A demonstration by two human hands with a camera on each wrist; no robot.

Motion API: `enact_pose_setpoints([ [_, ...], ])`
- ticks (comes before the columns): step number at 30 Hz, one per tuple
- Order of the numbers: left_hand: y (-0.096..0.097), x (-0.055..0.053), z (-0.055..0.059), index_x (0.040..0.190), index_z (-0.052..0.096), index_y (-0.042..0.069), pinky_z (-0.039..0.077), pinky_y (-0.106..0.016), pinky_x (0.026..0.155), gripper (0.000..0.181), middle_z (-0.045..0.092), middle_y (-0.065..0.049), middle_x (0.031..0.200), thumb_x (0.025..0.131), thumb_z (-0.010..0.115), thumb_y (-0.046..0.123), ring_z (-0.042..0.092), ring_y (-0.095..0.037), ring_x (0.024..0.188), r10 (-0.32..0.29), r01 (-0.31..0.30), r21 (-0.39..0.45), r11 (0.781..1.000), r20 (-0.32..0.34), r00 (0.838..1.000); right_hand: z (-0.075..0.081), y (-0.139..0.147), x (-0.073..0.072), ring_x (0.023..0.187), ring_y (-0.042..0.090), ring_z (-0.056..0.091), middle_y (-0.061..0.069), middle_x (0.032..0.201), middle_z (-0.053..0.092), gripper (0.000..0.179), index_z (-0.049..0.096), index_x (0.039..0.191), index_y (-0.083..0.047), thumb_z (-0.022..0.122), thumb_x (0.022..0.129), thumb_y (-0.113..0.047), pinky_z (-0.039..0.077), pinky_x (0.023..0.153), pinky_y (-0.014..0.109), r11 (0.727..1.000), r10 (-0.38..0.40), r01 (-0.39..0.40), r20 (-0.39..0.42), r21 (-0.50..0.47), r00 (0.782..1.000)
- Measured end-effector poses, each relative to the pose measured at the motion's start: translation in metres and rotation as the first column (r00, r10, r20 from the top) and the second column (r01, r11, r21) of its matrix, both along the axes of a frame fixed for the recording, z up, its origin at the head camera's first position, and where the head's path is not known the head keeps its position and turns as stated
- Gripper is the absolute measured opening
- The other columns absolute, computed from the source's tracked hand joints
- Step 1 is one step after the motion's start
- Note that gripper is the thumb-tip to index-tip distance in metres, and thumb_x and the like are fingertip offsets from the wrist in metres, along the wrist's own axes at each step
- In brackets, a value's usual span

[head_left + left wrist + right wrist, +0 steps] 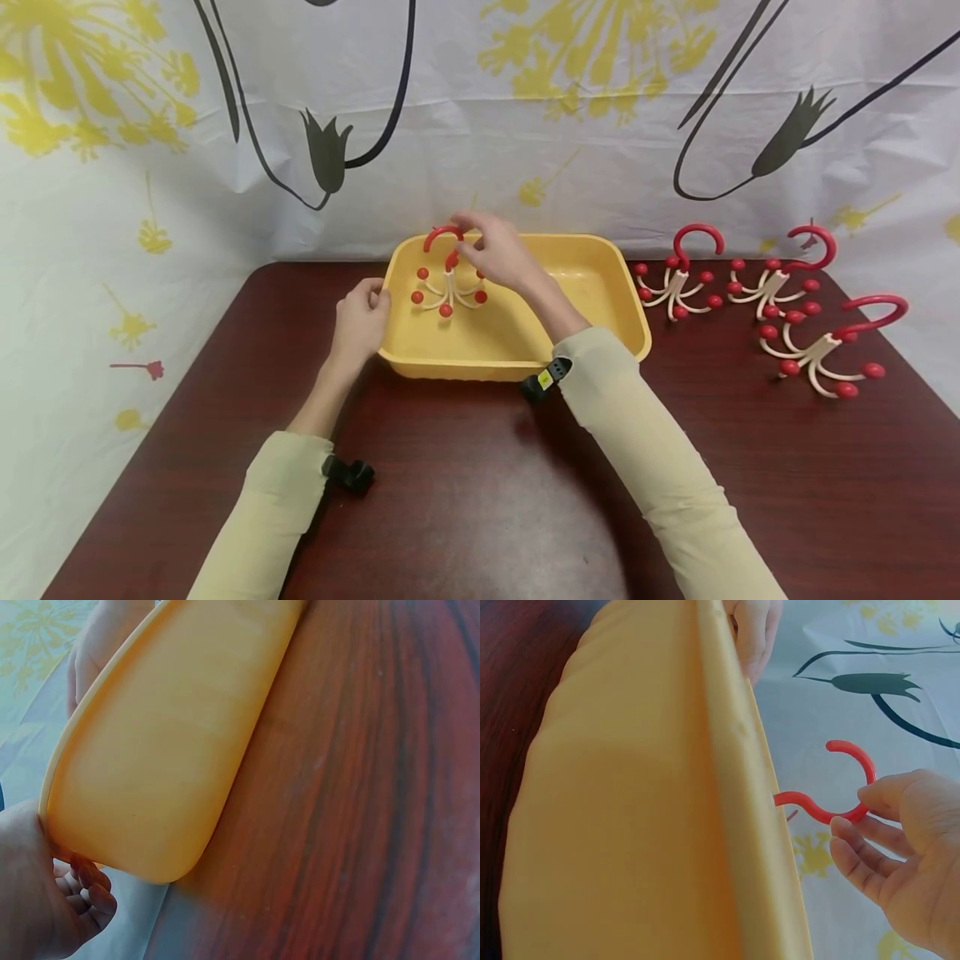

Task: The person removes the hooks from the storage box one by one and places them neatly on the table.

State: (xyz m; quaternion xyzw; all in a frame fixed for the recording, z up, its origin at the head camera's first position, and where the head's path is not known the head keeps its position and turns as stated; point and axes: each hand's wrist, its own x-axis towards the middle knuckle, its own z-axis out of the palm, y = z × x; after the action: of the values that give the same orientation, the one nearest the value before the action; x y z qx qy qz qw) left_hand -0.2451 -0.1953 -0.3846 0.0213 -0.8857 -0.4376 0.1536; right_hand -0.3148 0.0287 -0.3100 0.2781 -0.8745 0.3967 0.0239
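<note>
A yellow plastic tray (487, 364) stands on the table. At its left rim my left hand (360, 321) grips the edge; in the left wrist view the fingers (94, 892) curl by the tray's corner. My right hand (498, 250) reaches over the tray and pinches the red hook of a hanger (450, 287), whose cream arms end in red balls. This hanger is upright within the tray's left half; whether it touches the tray floor, I cannot tell. In the right wrist view thumb and fingertips hold the red hook (866, 765), while the tray wall hides the arms.
Three similar hangers stand on the table right of the tray: one near its side (677, 287), another farther right (768, 283), the third closer to me (821, 346). The dark red-brown table (465, 483) meets a patterned white cloth (450, 167) behind the tray.
</note>
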Motion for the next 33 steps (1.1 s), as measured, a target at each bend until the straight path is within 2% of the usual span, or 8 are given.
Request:
enact_pose_setpoints([
  [4, 0.0, 0.0, 0.0, 0.126, 0.064, -0.004, 0.051, -0.039, 0.073, 0.034, 0.064, -0.016, 0.083, 0.103, 0.051, 0.016, 0.063, -0.03, 0.076, -0.002, 0.002, 0.004, 1.0, -0.011, 1.0, -0.002, -0.002, 0.001, 0.08, 0.026, 0.07, 0.013, 0.126, 0.065, 0.037, 0.06, 0.137, -0.003, 0.06, 0.1, -0.007, 0.052, 0.058, 0.031, 1.0, -0.018, 0.018, 0.001, 0.007, 1.0],
  [7, 0.0, 0.0, 0.0, 0.126, 0.064, -0.004, 0.051, -0.038, 0.072, 0.034, 0.063, -0.015, 0.083, 0.103, 0.051, 0.017, 0.062, -0.03, 0.075, -0.002, 0.002, 0.004, 1.0, -0.015, 1.0, -0.004, -0.005, 0.001, 0.088, 0.025, 0.071, 0.013, 0.115, 0.069, 0.031, 0.064, 0.131, -0.002, 0.06, 0.101, -0.008, 0.055, 0.066, 0.031, 0.999, -0.035, 0.035, 0.002, -0.001, 0.999],
  [10, 0.0, 0.001, -0.001, 0.126, 0.064, -0.004, 0.051, -0.038, 0.071, 0.034, 0.062, -0.014, 0.082, 0.103, 0.05, 0.018, 0.061, -0.03, 0.074, -0.002, 0.002, 0.0, 1.0, -0.016, 1.0, -0.006, -0.006, 0.001, 0.089, 0.026, 0.071, 0.014, 0.106, 0.07, 0.026, 0.067, 0.124, 0.002, 0.061, 0.1, -0.008, 0.057, 0.071, 0.031, 0.998, -0.048, 0.048, 0.013, -0.029, 0.999],
  [15, 0.0, 0.001, 0.0, 0.126, 0.064, -0.004, 0.05, -0.038, 0.071, 0.034, 0.061, -0.014, 0.081, 0.103, 0.05, 0.017, 0.061, -0.03, 0.074, -0.004, 0.004, 0.0, 1.0, -0.016, 1.0, -0.008, -0.002, 0.003, 0.079, 0.023, 0.069, 0.016, 0.098, 0.072, 0.02, 0.069, 0.114, 0.003, 0.063, 0.1, -0.009, 0.055, 0.063, 0.028, 0.995, -0.062, 0.063, 0.022, -0.08, 0.998],
  [19, 0.001, 0.001, 0.001, 0.126, 0.064, -0.004, 0.051, -0.039, 0.072, 0.034, 0.063, -0.016, 0.083, 0.103, 0.05, 0.017, 0.062, -0.031, 0.075, -0.012, 0.012, 0.007, 1.0, -0.013, 1.0, -0.008, 0.003, 0.003, 0.081, 0.028, 0.07, 0.018, 0.098, 0.072, 0.019, 0.069, 0.113, 0.005, 0.063, 0.099, -0.006, 0.057, 0.065, 0.03, 0.988, -0.067, 0.069, 0.021, -0.137, 0.998],
  [23, 0.0, 0.001, 0.001, 0.127, 0.064, -0.004, 0.052, -0.04, 0.073, 0.035, 0.064, -0.016, 0.085, 0.103, 0.05, 0.017, 0.063, -0.031, 0.076, -0.013, 0.013, 0.011, 1.0, -0.008, 1.0, -0.005, 0.009, 0.006, 0.082, 0.026, 0.07, 0.016, 0.101, 0.072, 0.018, 0.069, 0.112, 0.003, 0.063, 0.099, -0.006, 0.058, 0.069, 0.034, 0.982, -0.081, 0.081, 0.007, -0.171, 0.997],
  [27, 0.0, 0.001, 0.001, 0.127, 0.064, -0.004, 0.052, -0.041, 0.073, 0.035, 0.064, -0.016, 0.085, 0.103, 0.05, 0.018, 0.062, -0.031, 0.075, -0.01, 0.01, 0.004, 1.0, -0.008, 1.0, 0.001, 0.015, 0.012, 0.079, 0.023, 0.07, 0.015, 0.099, 0.072, 0.019, 0.07, 0.112, 0.003, 0.064, 0.098, -0.008, 0.056, 0.064, 0.029, 0.976, -0.088, 0.083, -0.018, -0.201, 0.996],
  [33, 0.001, 0.001, 0.001, 0.125, 0.065, -0.003, 0.052, -0.04, 0.073, 0.034, 0.063, -0.015, 0.083, 0.103, 0.05, 0.017, 0.062, -0.031, 0.074, -0.008, 0.008, 0.002, 1.0, -0.018, 1.0, 0.011, 0.025, 0.023, 0.078, 0.029, 0.068, 0.016, 0.098, 0.072, 0.02, 0.069, 0.114, 0.004, 0.065, 0.098, -0.008, 0.051, 0.062, 0.022, 0.962, -0.08, 0.062, -0.058, -0.266, 0.995],
])
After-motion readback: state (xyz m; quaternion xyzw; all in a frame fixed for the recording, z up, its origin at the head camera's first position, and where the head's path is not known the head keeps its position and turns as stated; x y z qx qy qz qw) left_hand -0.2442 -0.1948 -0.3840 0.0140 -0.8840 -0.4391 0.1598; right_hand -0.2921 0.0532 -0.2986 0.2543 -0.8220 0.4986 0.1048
